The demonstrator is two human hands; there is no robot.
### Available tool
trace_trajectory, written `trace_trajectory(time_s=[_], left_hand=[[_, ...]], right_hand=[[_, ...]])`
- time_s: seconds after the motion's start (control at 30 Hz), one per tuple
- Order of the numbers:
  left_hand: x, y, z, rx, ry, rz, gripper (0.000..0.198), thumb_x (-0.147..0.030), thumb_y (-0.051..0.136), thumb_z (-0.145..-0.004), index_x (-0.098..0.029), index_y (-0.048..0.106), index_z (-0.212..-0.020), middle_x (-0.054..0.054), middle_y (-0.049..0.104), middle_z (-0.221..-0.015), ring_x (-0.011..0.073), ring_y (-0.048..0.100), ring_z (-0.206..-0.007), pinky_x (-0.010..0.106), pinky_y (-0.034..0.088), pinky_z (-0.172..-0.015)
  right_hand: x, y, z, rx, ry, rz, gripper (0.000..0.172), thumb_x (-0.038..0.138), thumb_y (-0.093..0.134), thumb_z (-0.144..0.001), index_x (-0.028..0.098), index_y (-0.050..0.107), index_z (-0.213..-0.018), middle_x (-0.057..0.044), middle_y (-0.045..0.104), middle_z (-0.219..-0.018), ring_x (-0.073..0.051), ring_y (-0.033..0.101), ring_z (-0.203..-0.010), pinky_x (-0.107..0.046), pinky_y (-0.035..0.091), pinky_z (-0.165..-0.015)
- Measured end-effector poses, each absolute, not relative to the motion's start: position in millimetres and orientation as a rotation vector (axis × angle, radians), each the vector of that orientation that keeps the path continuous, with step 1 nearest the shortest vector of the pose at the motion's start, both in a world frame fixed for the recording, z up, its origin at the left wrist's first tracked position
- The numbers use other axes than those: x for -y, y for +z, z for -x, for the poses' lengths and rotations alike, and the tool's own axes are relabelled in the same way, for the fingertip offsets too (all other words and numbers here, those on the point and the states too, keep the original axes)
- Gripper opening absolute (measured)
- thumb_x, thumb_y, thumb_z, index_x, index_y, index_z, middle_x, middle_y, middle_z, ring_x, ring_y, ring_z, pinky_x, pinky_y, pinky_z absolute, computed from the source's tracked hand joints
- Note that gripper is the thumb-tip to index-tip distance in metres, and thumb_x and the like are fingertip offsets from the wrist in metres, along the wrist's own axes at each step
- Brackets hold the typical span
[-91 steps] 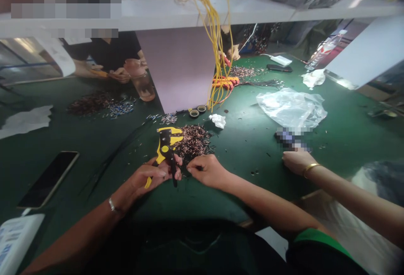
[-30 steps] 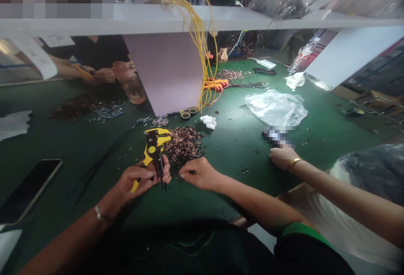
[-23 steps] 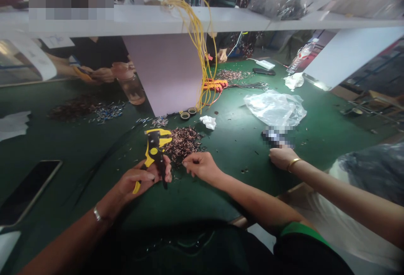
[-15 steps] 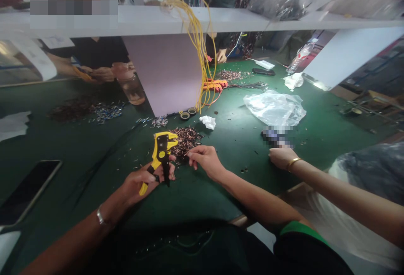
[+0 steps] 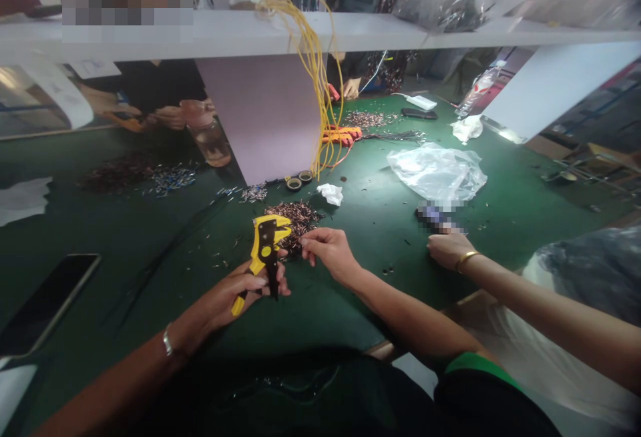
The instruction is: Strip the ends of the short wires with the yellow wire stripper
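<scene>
My left hand (image 5: pixel 240 288) grips a yellow and black automatic wire stripper (image 5: pixel 265 253) by its handles, its jaws pointing up and away from me. A heap of short copper-ended wire pieces (image 5: pixel 295 224) lies on the green mat just beyond the tool. My right hand (image 5: pixel 328 253) hovers at the heap's near right edge with its fingers curled. Whether those fingertips pinch a thin wire, I cannot tell. A co-worker's hand (image 5: pixel 445 250) with a gold bangle rests to the right, next to a blurred object (image 5: pixel 435 216).
A crumpled plastic bag (image 5: pixel 435 173) and a tissue (image 5: pixel 329 194) lie on the mat. A phone (image 5: pixel 50 300) is at left. A pale board (image 5: pixel 255 116) stands ahead, with yellow wires (image 5: pixel 315 69) draped over a white shelf (image 5: pixel 350 31). Another person's hands (image 5: pixel 170 116) work beyond.
My left hand and the wire stripper have shifted right, closer to the copper heap. My right hand has drawn slightly back from the heap's edge and stays near it.
</scene>
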State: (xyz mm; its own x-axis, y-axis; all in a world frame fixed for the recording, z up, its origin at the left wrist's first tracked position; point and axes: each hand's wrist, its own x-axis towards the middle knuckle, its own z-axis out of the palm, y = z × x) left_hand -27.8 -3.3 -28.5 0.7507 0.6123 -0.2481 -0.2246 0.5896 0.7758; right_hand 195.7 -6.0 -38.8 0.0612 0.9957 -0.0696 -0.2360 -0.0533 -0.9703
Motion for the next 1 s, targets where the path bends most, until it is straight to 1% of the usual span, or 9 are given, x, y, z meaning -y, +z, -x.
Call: trace_trajectory(time_s=[0.07,0.17,0.3,0.43,0.53,0.63,0.73,0.87,1.0], left_hand=[[2,-33,27,-0.534,0.497,-0.801,0.042,-0.021,0.063,-0.078,-0.020,0.061,-0.120,0.008,0.063,-0.101,0.0273,0.063,-0.094,0.041,0.048,-0.086],[1,-34,23,-0.497,0.532,-0.789,0.046,-0.018,0.062,-0.075,-0.018,0.060,-0.120,0.009,0.063,-0.100,0.0247,0.062,-0.087,0.039,0.049,-0.081],[-1,-29,19,-0.446,0.539,-0.784,0.055,-0.014,0.061,-0.067,-0.016,0.059,-0.122,0.010,0.064,-0.103,0.0235,0.061,-0.087,0.039,0.047,-0.084],[-3,-27,19,-0.394,0.499,-0.781,0.067,-0.013,0.061,-0.060,-0.015,0.055,-0.127,0.010,0.064,-0.106,0.0238,0.060,-0.092,0.038,0.045,-0.088],[-4,-26,18,-0.386,0.479,-0.776,0.068,-0.014,0.062,-0.058,-0.013,0.056,-0.125,0.011,0.064,-0.103,0.0256,0.059,-0.095,0.040,0.044,-0.090],[-5,-27,16,-0.387,0.490,-0.773,0.063,-0.015,0.062,-0.058,-0.013,0.058,-0.120,0.011,0.064,-0.102,0.0272,0.059,-0.097,0.043,0.043,-0.093],[-6,-28,17,-0.374,0.514,-0.763,0.061,-0.015,0.062,-0.059,-0.014,0.058,-0.121,0.011,0.064,-0.102,0.0275,0.059,-0.097,0.044,0.044,-0.093],[-10,-30,21,-0.383,0.567,-0.743,0.063,-0.011,0.059,-0.062,-0.016,0.056,-0.125,0.010,0.064,-0.104,0.0246,0.060,-0.092,0.044,0.044,-0.092],[-7,-31,22,-0.404,0.602,-0.746,0.065,-0.009,0.058,-0.064,-0.016,0.054,-0.129,0.008,0.064,-0.096,0.0221,0.060,-0.086,0.044,0.045,-0.089]], right_hand=[[7,-38,-196,0.970,1.304,1.114,0.014,0.029,0.073,-0.067,0.016,0.069,-0.066,0.002,0.064,-0.051,-0.008,0.049,-0.037,-0.021,0.041,-0.037],[7,-36,-196,0.987,1.296,1.115,0.014,0.029,0.072,-0.067,0.016,0.069,-0.066,0.002,0.064,-0.052,-0.008,0.049,-0.037,-0.021,0.041,-0.037],[7,-36,-197,0.965,1.299,1.114,0.015,0.030,0.072,-0.067,0.016,0.069,-0.066,0.002,0.063,-0.051,-0.008,0.049,-0.037,-0.021,0.040,-0.037],[6,-36,-198,0.955,1.297,1.121,0.014,0.030,0.072,-0.068,0.016,0.069,-0.066,0.002,0.063,-0.051,-0.008,0.049,-0.037,-0.021,0.041,-0.038],[6,-36,-199,0.955,1.293,1.126,0.015,0.030,0.072,-0.068,0.016,0.069,-0.066,0.002,0.064,-0.052,-0.008,0.049,-0.038,-0.021,0.042,-0.038],[7,-36,-198,0.958,1.287,1.128,0.015,0.030,0.072,-0.068,0.016,0.069,-0.067,0.002,0.064,-0.052,-0.008,0.049,-0.038,-0.021,0.041,-0.038],[8,-36,-197,0.984,1.273,1.146,0.013,0.029,0.072,-0.067,0.016,0.069,-0.067,0.002,0.063,-0.052,-0.008,0.049,-0.037,-0.020,0.040,-0.038],[10,-35,-196,1.047,1.304,1.167,0.013,0.029,0.070,-0.068,0.016,0.069,-0.065,0.002,0.062,-0.052,-0.007,0.048,-0.037,-0.021,0.039,-0.038],[13,-30,-197,1.050,1.279,1.184,0.013,0.029,0.070,-0.069,0.016,0.070,-0.066,0.001,0.064,-0.052,-0.009,0.050,-0.038,-0.022,0.040,-0.038]])
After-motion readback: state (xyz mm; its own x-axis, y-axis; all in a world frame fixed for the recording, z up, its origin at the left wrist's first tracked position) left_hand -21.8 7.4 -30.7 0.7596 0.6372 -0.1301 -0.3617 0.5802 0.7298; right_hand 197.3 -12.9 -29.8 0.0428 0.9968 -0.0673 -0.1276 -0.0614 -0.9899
